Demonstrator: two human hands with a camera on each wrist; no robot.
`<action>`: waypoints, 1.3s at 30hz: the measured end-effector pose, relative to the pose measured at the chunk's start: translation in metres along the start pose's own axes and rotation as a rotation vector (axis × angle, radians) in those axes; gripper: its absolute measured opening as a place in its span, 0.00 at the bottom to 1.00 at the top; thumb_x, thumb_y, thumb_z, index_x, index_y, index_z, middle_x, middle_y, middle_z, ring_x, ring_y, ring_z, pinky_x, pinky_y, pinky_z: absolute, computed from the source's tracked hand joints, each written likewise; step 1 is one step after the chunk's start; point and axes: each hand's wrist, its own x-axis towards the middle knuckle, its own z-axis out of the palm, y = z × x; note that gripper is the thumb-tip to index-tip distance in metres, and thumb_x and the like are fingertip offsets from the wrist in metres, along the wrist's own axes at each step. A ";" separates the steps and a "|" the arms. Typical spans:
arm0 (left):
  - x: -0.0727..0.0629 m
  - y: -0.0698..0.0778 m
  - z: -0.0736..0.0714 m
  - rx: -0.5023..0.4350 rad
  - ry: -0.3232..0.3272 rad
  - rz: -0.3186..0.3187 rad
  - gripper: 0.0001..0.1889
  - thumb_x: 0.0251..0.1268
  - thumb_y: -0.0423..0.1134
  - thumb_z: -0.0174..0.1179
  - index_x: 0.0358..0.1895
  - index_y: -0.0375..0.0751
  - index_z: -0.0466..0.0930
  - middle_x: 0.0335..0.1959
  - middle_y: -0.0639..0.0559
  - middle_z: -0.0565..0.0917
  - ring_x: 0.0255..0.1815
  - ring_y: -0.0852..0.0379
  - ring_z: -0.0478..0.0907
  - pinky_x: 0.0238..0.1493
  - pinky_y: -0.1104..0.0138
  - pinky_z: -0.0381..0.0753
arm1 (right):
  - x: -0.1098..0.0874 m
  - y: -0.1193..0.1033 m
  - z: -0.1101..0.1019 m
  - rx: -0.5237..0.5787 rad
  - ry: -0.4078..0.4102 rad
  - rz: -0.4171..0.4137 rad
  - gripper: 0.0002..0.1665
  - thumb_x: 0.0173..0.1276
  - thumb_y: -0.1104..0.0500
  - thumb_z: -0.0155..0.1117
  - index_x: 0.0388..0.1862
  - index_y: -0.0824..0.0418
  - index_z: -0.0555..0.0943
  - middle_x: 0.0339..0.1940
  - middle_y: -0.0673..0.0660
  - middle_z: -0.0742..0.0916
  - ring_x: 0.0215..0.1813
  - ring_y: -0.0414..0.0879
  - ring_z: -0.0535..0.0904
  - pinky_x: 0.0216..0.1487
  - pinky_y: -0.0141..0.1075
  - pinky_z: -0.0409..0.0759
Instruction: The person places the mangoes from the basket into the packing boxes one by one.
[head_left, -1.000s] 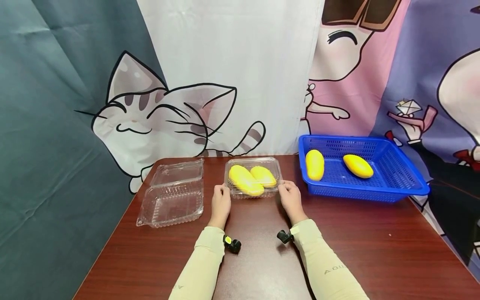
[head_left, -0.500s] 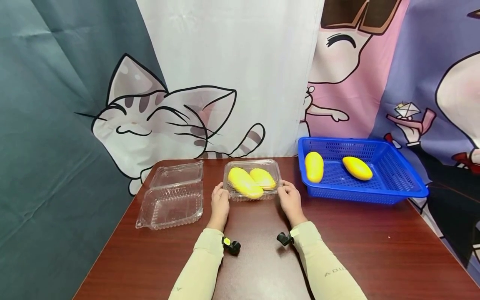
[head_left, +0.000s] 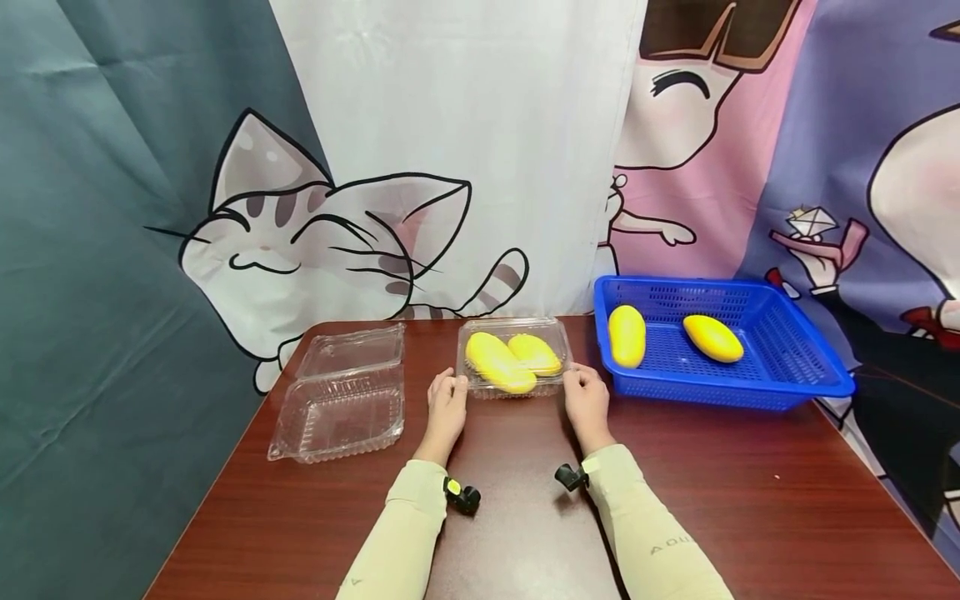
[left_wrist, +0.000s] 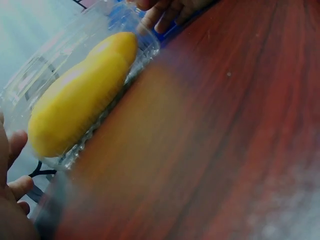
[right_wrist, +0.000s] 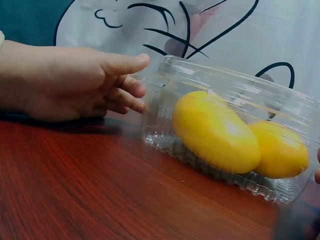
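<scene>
A clear, lidded plastic clamshell box (head_left: 555,333) stands near the table's back edge with two yellow mangoes (head_left: 501,363) inside. My left hand (head_left: 447,408) is at its left front corner. In the right wrist view, that left hand (right_wrist: 75,82) has its thumb out and its fingers loosely bent, the tips right by the end wall. At the box's right front corner is my right hand (head_left: 587,406), fingertips against the end. The left wrist view shows the right hand's fingers (left_wrist: 162,15) loosely bent beside the box (left_wrist: 20,95).
To the left sits another clear clamshell box (head_left: 348,417), its lid folded back. A blue plastic basket (head_left: 675,385) on the right holds two more mangoes (head_left: 627,337). Behind the brown table (head_left: 517,533) hangs a cartoon-printed cloth (head_left: 450,100).
The box with the mangoes has shifted slightly to the right over the last half second. Both hands have moved right with it, and the left hand's fingers have loosened from its corner.
</scene>
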 end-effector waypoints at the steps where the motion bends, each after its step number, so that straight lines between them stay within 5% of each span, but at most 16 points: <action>1: -0.001 0.001 0.001 0.016 -0.014 0.001 0.17 0.80 0.44 0.50 0.34 0.33 0.74 0.70 0.32 0.68 0.75 0.32 0.53 0.72 0.38 0.52 | 0.001 0.001 -0.001 -0.008 0.023 0.002 0.19 0.65 0.59 0.56 0.18 0.69 0.79 0.51 0.60 0.88 0.56 0.54 0.81 0.56 0.44 0.75; 7: -0.004 0.006 0.004 0.108 -0.051 -0.031 0.12 0.78 0.45 0.51 0.43 0.38 0.75 0.70 0.35 0.68 0.75 0.34 0.55 0.72 0.40 0.54 | 0.004 0.005 -0.008 -0.062 0.127 0.031 0.18 0.69 0.56 0.52 0.29 0.65 0.83 0.39 0.64 0.87 0.45 0.60 0.80 0.48 0.50 0.76; 12: -0.005 0.023 -0.005 0.290 -0.122 -0.039 0.12 0.75 0.44 0.54 0.48 0.39 0.76 0.56 0.36 0.77 0.61 0.37 0.72 0.62 0.45 0.70 | -0.002 0.008 -0.018 -0.143 0.100 0.005 0.25 0.78 0.51 0.49 0.25 0.66 0.76 0.32 0.68 0.81 0.40 0.66 0.76 0.43 0.53 0.71; 17: -0.002 0.073 -0.050 0.356 -0.423 -0.009 0.14 0.75 0.47 0.54 0.51 0.43 0.79 0.49 0.47 0.84 0.52 0.47 0.80 0.58 0.49 0.76 | -0.013 0.007 -0.031 -0.214 0.055 -0.056 0.22 0.78 0.52 0.51 0.25 0.64 0.73 0.30 0.67 0.79 0.40 0.66 0.76 0.44 0.54 0.71; 20: 0.000 0.096 -0.095 0.282 -0.492 0.037 0.15 0.78 0.48 0.53 0.55 0.44 0.80 0.52 0.48 0.85 0.56 0.47 0.80 0.62 0.46 0.74 | -0.018 0.005 -0.036 -0.231 0.033 -0.060 0.20 0.77 0.52 0.52 0.27 0.64 0.74 0.30 0.66 0.81 0.40 0.65 0.77 0.44 0.53 0.72; 22: 0.001 0.100 -0.128 0.254 -0.414 0.070 0.16 0.79 0.48 0.51 0.57 0.43 0.80 0.52 0.45 0.85 0.56 0.46 0.80 0.61 0.45 0.74 | -0.021 0.004 -0.038 -0.227 0.010 -0.046 0.20 0.77 0.51 0.52 0.28 0.63 0.75 0.31 0.66 0.81 0.40 0.64 0.77 0.43 0.52 0.72; 25: 0.004 0.092 -0.178 0.272 -0.128 0.065 0.18 0.80 0.49 0.49 0.56 0.42 0.81 0.53 0.44 0.83 0.52 0.49 0.79 0.58 0.50 0.73 | -0.025 0.003 -0.038 -0.210 -0.020 -0.018 0.19 0.77 0.50 0.52 0.30 0.62 0.76 0.30 0.64 0.81 0.39 0.61 0.77 0.41 0.48 0.71; 28: 0.003 0.074 -0.220 0.239 0.207 -0.062 0.18 0.79 0.46 0.49 0.55 0.40 0.82 0.54 0.46 0.82 0.50 0.57 0.76 0.54 0.61 0.70 | -0.026 0.003 -0.037 -0.186 -0.033 -0.003 0.18 0.77 0.51 0.53 0.30 0.61 0.77 0.28 0.63 0.79 0.37 0.58 0.75 0.39 0.45 0.70; 30: 0.002 0.059 -0.244 0.193 0.350 -0.187 0.19 0.77 0.47 0.50 0.58 0.40 0.81 0.52 0.49 0.82 0.47 0.62 0.75 0.50 0.67 0.69 | -0.027 0.003 -0.035 -0.176 -0.032 -0.008 0.17 0.77 0.51 0.54 0.30 0.60 0.77 0.28 0.62 0.79 0.36 0.57 0.74 0.38 0.43 0.69; 32: 0.000 0.040 -0.264 0.149 0.411 -0.309 0.22 0.77 0.48 0.49 0.63 0.41 0.78 0.53 0.50 0.81 0.47 0.65 0.74 0.50 0.69 0.69 | -0.026 0.005 -0.034 -0.174 -0.035 -0.021 0.17 0.77 0.52 0.55 0.29 0.60 0.77 0.27 0.61 0.78 0.35 0.56 0.73 0.38 0.42 0.69; 35: -0.003 0.008 -0.285 0.039 0.393 -0.466 0.27 0.77 0.53 0.48 0.72 0.46 0.71 0.54 0.54 0.78 0.48 0.66 0.72 0.52 0.68 0.68 | -0.025 0.006 -0.032 -0.179 -0.043 -0.038 0.16 0.76 0.53 0.56 0.28 0.60 0.77 0.25 0.60 0.79 0.34 0.55 0.73 0.37 0.42 0.69; 39: -0.009 -0.032 -0.292 -0.428 0.351 -0.496 0.25 0.79 0.50 0.49 0.75 0.53 0.63 0.52 0.61 0.79 0.52 0.66 0.77 0.53 0.72 0.74 | -0.026 0.006 -0.033 -0.176 -0.051 -0.047 0.16 0.75 0.54 0.57 0.28 0.59 0.77 0.25 0.59 0.79 0.34 0.56 0.73 0.37 0.42 0.70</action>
